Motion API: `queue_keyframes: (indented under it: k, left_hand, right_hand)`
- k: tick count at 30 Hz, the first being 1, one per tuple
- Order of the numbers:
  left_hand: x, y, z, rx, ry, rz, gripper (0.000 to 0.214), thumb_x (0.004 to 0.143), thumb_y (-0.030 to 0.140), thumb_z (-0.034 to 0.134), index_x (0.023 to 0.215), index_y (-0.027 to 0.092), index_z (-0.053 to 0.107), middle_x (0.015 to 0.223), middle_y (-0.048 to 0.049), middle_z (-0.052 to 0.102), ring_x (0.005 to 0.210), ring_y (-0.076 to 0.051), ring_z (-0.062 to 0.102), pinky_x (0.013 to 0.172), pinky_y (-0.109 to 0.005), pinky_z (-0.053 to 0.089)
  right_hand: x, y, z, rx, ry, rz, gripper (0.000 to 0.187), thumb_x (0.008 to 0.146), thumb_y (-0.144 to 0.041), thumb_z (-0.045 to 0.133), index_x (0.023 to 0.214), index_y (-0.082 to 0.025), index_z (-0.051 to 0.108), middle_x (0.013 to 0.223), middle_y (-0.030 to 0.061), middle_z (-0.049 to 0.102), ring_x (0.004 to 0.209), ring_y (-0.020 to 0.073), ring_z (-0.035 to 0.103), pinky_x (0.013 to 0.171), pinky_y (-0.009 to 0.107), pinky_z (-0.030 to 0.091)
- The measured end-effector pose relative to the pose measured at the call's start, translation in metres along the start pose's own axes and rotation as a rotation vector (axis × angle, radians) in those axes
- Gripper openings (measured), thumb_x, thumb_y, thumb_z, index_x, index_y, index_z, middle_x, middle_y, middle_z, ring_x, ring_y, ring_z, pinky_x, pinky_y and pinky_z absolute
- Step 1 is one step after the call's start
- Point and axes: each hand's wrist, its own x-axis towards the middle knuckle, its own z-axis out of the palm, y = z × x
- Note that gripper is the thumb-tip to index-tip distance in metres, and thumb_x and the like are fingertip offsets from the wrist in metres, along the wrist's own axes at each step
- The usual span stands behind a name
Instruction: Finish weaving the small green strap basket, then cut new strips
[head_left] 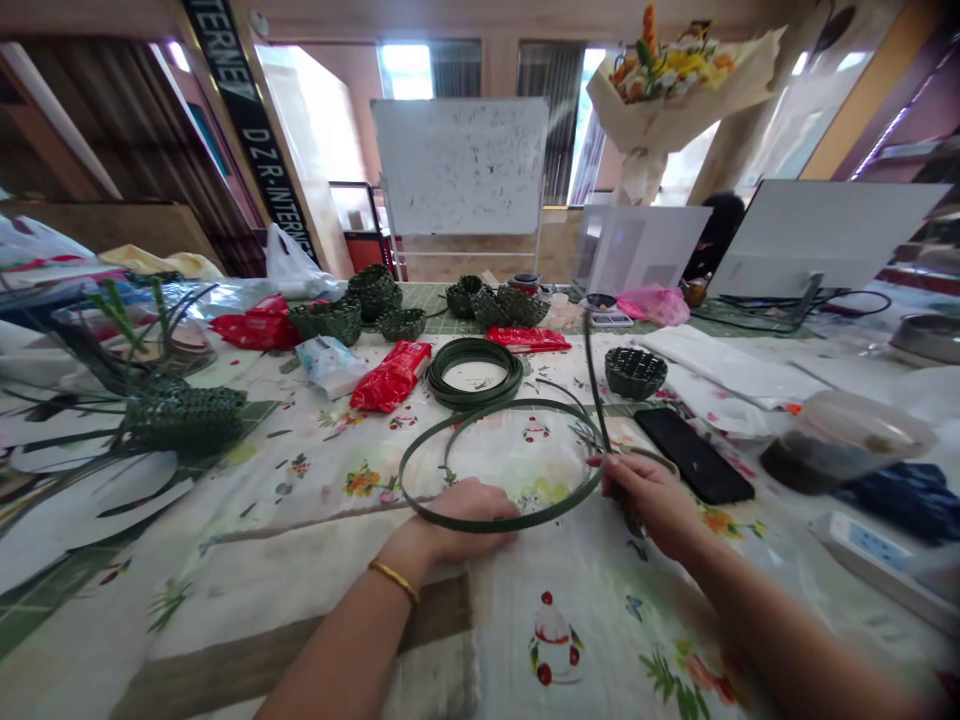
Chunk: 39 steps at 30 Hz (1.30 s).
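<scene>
A long dark green flat weaving strip [420,445] curves in a wide loop over the table, and one length of it rises upright. Between thumb and fingers, my right hand [641,490] pinches this strip where the loop meets the upright length. My left hand [476,510] rests low at the front of the loop with its fingers curled; the strip passes across it, and what the fingers hold, if anything, is hidden. Just beyond the loop lies a coil of the same green strip [439,380]. To its right sits a small woven green basket [636,373].
A black phone [694,455] and a plastic tub [847,440] lie to the right, near a power strip [885,560]. Red packets [391,377] and several woven baskets [373,292] stand farther back. A larger woven piece [184,412] with loose strips is at left.
</scene>
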Motion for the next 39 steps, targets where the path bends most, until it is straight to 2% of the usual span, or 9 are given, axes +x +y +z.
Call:
queue_keyframes:
  k: [6, 12, 16, 19, 25, 29, 32, 36, 39]
  left_hand:
    - [-0.003, -0.013, -0.003, 0.205, 0.278, 0.181, 0.023, 0.09, 0.02, 0.045, 0.082, 0.021, 0.066, 0.073, 0.0006, 0.067, 0.073, -0.012, 0.058, 0.093, -0.035, 0.033]
    - [-0.014, -0.033, -0.016, 0.363, 0.637, -0.001, 0.019, 0.088, 0.017, 0.049, 0.079, 0.021, 0.065, 0.074, 0.0001, 0.069, 0.081, -0.016, 0.062, 0.108, -0.046, 0.019]
    - [-0.012, -0.036, -0.013, 0.232, 0.559, -0.172, 0.016, 0.078, 0.018, 0.062, 0.093, 0.021, 0.067, 0.111, -0.0089, 0.067, 0.116, -0.027, 0.054, 0.11, -0.057, 0.01]
    - [-0.013, -0.032, -0.011, 0.004, 0.337, -0.208, 0.066, 0.065, 0.021, 0.074, 0.127, 0.021, 0.053, 0.147, -0.0165, 0.033, 0.138, -0.033, 0.024, 0.11, -0.058, 0.011]
    - [-0.028, -0.014, -0.023, -0.929, 0.149, 0.171, 0.09, 0.055, 0.048, 0.081, 0.135, 0.036, 0.042, 0.154, -0.0059, 0.018, 0.14, -0.036, 0.016, 0.109, -0.056, 0.021]
    - [-0.038, -0.021, -0.035, -1.622, 0.711, 0.311, 0.02, 0.078, 0.044, 0.063, 0.097, 0.036, 0.067, 0.142, 0.0028, 0.044, 0.126, -0.032, 0.045, 0.097, -0.053, 0.042]
    - [-0.054, -0.048, -0.049, -1.812, 1.106, 0.113, 0.017, 0.089, 0.027, 0.05, 0.084, 0.022, 0.065, 0.094, -0.0015, 0.071, 0.086, -0.018, 0.067, 0.077, -0.034, 0.054]
    - [-0.082, -0.091, -0.062, -1.722, 1.688, -0.101, 0.039, 0.098, 0.019, 0.022, 0.077, 0.018, 0.054, 0.058, 0.0043, 0.059, 0.055, -0.006, 0.059, 0.056, -0.018, 0.046]
    - [-0.096, -0.11, -0.06, -1.638, 1.778, -0.241, 0.041, 0.099, 0.022, 0.015, 0.071, 0.019, 0.046, 0.039, 0.0094, 0.035, 0.032, -0.006, 0.035, 0.042, -0.019, 0.035]
  right_hand:
    - [0.002, 0.0, -0.005, -0.687, 0.006, -0.522, 0.029, 0.086, -0.04, 0.05, 0.074, -0.022, 0.07, 0.086, 0.005, 0.071, 0.095, 0.0254, 0.061, 0.102, 0.052, 0.028]
    - [-0.012, -0.017, -0.002, -0.843, -0.407, -0.538, 0.029, 0.093, -0.032, 0.042, 0.09, -0.024, 0.069, 0.08, 0.0016, 0.072, 0.074, 0.0163, 0.066, 0.077, 0.028, 0.048]
    - [-0.015, -0.012, 0.004, -0.933, -0.385, -0.548, 0.027, 0.092, -0.028, 0.043, 0.102, -0.022, 0.068, 0.09, 0.0052, 0.072, 0.081, 0.019, 0.067, 0.071, 0.028, 0.051]
    - [-0.008, -0.002, 0.004, -1.035, -0.181, -0.568, 0.028, 0.09, -0.024, 0.044, 0.099, -0.02, 0.07, 0.092, 0.0087, 0.072, 0.08, 0.0221, 0.068, 0.069, 0.031, 0.053]
    - [0.003, 0.009, -0.006, -1.17, 0.168, -0.629, 0.029, 0.087, -0.022, 0.046, 0.101, -0.02, 0.071, 0.097, 0.0095, 0.073, 0.083, 0.0247, 0.069, 0.066, 0.032, 0.054]
    - [0.003, 0.002, -0.012, -1.173, 0.265, -0.669, 0.031, 0.09, -0.028, 0.043, 0.1, -0.02, 0.071, 0.091, 0.0086, 0.073, 0.079, 0.0215, 0.068, 0.066, 0.028, 0.051]
    - [0.006, -0.002, -0.021, -1.117, 0.357, -0.605, 0.032, 0.089, -0.032, 0.043, 0.099, -0.021, 0.071, 0.092, 0.008, 0.072, 0.076, 0.0206, 0.067, 0.061, 0.027, 0.048]
    - [0.018, 0.001, -0.046, -0.898, 0.528, -0.359, 0.033, 0.084, -0.038, 0.047, 0.094, -0.017, 0.071, 0.079, 0.0075, 0.071, 0.069, 0.0213, 0.065, 0.056, 0.027, 0.043]
    - [0.026, 0.005, -0.067, -0.682, 0.599, -0.223, 0.034, 0.08, -0.043, 0.052, 0.082, -0.015, 0.072, 0.064, 0.0076, 0.068, 0.057, 0.0201, 0.059, 0.052, 0.029, 0.039]
